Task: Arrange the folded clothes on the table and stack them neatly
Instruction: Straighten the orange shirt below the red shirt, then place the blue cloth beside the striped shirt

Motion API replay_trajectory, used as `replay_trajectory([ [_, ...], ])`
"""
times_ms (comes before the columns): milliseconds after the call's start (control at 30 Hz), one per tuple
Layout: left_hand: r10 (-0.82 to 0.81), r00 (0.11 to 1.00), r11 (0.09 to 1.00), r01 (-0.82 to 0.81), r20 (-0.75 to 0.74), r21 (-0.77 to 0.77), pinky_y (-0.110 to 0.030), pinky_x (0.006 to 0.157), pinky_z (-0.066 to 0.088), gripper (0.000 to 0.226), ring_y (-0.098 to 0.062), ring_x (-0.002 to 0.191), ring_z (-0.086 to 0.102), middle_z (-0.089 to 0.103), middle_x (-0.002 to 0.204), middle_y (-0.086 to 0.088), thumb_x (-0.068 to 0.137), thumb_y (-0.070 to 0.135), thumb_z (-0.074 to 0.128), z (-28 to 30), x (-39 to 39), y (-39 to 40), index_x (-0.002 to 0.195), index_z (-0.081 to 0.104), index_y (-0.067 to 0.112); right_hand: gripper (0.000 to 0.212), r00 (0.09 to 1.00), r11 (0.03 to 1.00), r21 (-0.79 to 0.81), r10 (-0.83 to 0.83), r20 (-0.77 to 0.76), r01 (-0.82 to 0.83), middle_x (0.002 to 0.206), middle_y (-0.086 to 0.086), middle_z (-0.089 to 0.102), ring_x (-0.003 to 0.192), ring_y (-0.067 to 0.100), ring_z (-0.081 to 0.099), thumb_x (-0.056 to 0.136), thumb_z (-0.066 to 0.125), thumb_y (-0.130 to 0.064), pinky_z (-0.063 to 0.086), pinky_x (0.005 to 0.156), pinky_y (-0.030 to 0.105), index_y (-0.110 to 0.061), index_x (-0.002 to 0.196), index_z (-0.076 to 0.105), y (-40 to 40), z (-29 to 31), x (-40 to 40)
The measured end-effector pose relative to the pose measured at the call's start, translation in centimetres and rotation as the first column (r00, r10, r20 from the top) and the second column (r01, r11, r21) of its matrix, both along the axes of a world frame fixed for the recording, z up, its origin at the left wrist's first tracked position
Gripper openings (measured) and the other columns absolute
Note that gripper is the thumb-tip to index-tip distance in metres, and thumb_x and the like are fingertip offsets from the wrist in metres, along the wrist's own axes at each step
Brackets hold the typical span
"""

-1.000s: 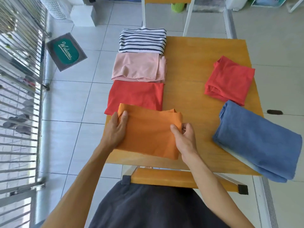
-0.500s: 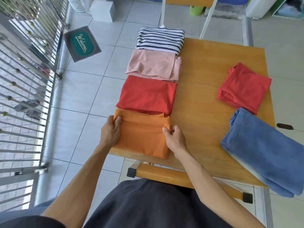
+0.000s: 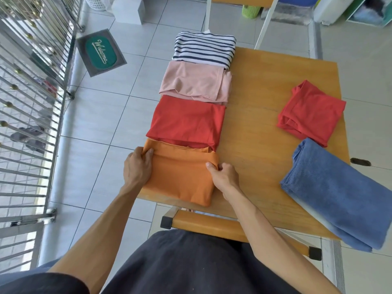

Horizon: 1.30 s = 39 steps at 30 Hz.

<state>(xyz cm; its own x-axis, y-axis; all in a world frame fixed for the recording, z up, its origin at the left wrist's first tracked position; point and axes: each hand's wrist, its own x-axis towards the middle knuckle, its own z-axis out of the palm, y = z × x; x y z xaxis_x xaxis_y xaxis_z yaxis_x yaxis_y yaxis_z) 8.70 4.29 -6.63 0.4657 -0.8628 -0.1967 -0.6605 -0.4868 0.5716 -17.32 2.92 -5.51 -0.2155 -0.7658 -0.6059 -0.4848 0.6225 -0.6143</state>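
Since the earlier frame, folded orange cotton shirt [image 3: 180,175] has slid left, lower centre, abutting folded red shirt [image 3: 186,122]. Left hand [image 3: 137,168] and right hand [image 3: 222,177] pinch its side edges; long axis runs left-right between them.

A home's tiled porch: a welcome mat [image 3: 101,52], railing [image 3: 31,98], sandals [image 3: 29,135], laundry basket [image 3: 95,0].

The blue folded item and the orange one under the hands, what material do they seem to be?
Blue folded item: probably terry towelling, since its surface looks thick, fuzzy and matte. Orange one: probably thin knit jersey, perhaps cotton; it is smooth, matte and lies flat.
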Motion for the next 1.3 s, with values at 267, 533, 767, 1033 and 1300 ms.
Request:
replay_trajectory([
  [267,0.013,1.000,1.000,-0.014,0.025,0.026,-0.041,0.076,0.042,0.037,-0.040,0.105,0.055,0.058,0.115,-0.022,0.097,0.038,0.050,1.0,-0.8,-0.3,0.121,0.052,0.010,0.046,0.989,0.999,0.014,0.051,-0.137,-0.050,0.067,-0.001,0.064,0.071,0.025,0.063,0.084,0.069,-0.052,0.039,0.054,0.030,-0.015,0.061,0.054,-0.1,1.2,0.0],
  [533,-0.063,0.990,0.986,0.082,0.129,-0.144,-0.045,0.093,0.036,0.042,-0.039,0.112,0.045,0.054,0.118,-0.025,0.084,0.012,0.056,4.8,-3.1,-1.0,0.126,0.051,0.005,0.033,0.987,0.996,0.015,0.092,-0.133,-0.091,0.066,-0.006,0.063,0.074,0.022,0.064,0.089,0.066,-0.042,0.045,0.062,0.028,-0.017,0.067,0.064,-0.1,2.7,-0.9],
  [767,-0.423,0.906,0.872,0.406,-0.003,-0.272,-0.040,0.093,0.040,0.037,-0.035,0.107,0.050,0.059,0.113,-0.018,0.084,0.007,0.059,8.1,-12.8,-3.2,0.120,0.057,0.005,0.009,0.996,0.994,-0.097,-0.060,-0.066,0.053,0.083,-0.008,0.070,0.078,0.017,0.068,0.089,0.064,-0.033,0.053,0.063,0.027,-0.029,0.081,0.068,-0.9,6.0,-4.1],
  [1033,-0.745,0.662,0.663,0.724,-0.078,-0.191,-0.032,0.090,0.040,0.035,-0.029,0.113,0.055,0.062,0.120,-0.013,0.086,0.017,0.058,8.7,-23.1,-4.7,0.122,0.058,0.013,0.014,0.957,0.939,-0.189,-0.279,0.076,0.289,0.092,-0.012,0.071,0.089,0.015,0.070,0.091,0.060,-0.033,0.060,0.077,0.040,-0.029,0.089,0.073,-0.3,9.1,-10.7],
  [1300,-0.797,0.565,0.585,0.810,-0.212,-0.039,-0.032,0.091,0.042,0.042,-0.028,0.114,0.054,0.061,0.119,-0.014,0.090,0.019,0.059,7.2,-31.6,-5.3,0.130,0.050,0.011,0.014,0.747,0.712,-0.290,-0.664,0.018,0.640,0.102,-0.008,0.073,0.099,0.016,0.069,0.091,0.063,-0.030,0.057,0.080,0.032,-0.025,0.101,0.071,4.3,10.8,-24.8],
])
